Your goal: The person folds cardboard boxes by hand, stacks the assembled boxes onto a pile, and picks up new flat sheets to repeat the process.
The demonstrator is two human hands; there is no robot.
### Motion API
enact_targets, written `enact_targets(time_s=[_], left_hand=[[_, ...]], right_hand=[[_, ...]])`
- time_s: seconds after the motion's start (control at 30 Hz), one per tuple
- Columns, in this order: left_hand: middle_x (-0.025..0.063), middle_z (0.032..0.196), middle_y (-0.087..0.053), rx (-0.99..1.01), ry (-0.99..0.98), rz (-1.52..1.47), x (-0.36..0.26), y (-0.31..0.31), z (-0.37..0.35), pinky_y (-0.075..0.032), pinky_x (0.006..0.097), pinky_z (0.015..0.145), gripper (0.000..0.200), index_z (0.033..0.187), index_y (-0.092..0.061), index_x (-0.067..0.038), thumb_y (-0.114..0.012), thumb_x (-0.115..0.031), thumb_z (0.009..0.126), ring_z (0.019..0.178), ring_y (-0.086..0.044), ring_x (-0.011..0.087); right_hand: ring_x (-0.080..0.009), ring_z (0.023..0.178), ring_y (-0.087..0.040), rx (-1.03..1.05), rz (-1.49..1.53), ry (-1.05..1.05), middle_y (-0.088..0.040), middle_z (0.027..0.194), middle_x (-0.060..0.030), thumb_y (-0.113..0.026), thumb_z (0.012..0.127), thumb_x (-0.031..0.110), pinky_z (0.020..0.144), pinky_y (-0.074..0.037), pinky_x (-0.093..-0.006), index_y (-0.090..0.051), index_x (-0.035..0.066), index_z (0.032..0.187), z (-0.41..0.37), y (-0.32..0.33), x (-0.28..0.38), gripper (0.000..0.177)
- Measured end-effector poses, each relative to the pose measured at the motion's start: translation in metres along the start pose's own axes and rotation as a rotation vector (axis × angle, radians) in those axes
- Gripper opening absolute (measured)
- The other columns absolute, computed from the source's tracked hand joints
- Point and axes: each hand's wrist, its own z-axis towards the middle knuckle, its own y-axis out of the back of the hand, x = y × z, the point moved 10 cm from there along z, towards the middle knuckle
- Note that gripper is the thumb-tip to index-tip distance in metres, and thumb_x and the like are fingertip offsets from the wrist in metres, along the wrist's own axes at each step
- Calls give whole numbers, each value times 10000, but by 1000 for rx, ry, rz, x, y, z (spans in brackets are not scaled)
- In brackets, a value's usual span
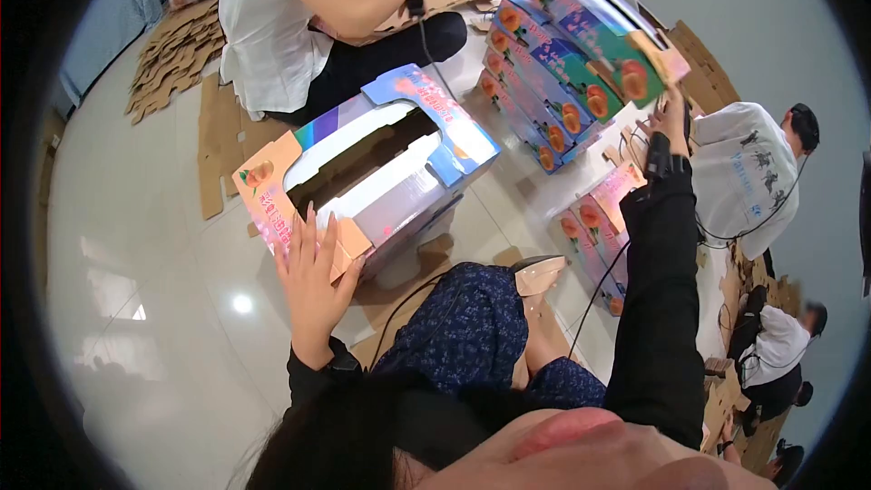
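A colourful cardboard fruit box [390, 218] with printed peaches and a wide opening on top stands on the floor in front of me. My left hand [313, 277] lies on its near left corner, fingers stretched out and spread over the orange flap. My right arm reaches out to the right. There my right hand [670, 122] grips the near end of another printed fruit box [594, 36], which sits askew at the top of a stack of similar boxes [535, 95]. Some of the right fingers are hidden at the box's edge.
Another peach-printed box [599, 227] stands below the stack, by my shoe [538, 277]. A person in a white top [272, 27] sits just beyond the open box. Flat cardboard pieces [172, 63] lie at the left. More people sit along the right, with cables around.
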Motion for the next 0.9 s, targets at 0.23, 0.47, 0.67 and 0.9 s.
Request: enact_targets(time_s=[0.23,0.47,0.67,0.9], left_hand=[[120,1540,-380,33,4,21,-2,-2,3,-137,555,1154,616,1434,-493,-156,-614,-409,885,1436,-316,329],[134,1523,-406,-3,-2,-3,0,-2,-1,-147,548,1148,682,1428,-495,-138,-670,-436,841,1423,-343,325],[199,1495,-395,-306,44,-576,31,10,-17,-329,411,1119,709,1446,-398,3,-732,-180,848,1368,-417,277],[137,1430,-479,-305,642,-1402,115,-40,-39,-375,332,1068,683,1502,-286,11,-628,-133,929,1304,-481,218]], right_hand=[[-309,1184,-533,-60,-496,177,-519,1327,-212,-653,827,487,873,-496,-479,-397,-25,1419,62,37,-97,824],[-180,1155,-515,622,-572,-95,-562,1278,-54,-602,894,554,900,-463,-376,-560,109,1290,-147,-95,-257,597],[-157,952,-531,611,-332,-273,-481,975,0,-646,832,592,883,-408,-350,-543,180,1039,-196,-149,-280,472],[-207,828,-593,468,-2,-485,-533,873,-46,-797,793,335,713,-543,-322,-586,49,1080,-236,-123,-279,457]])
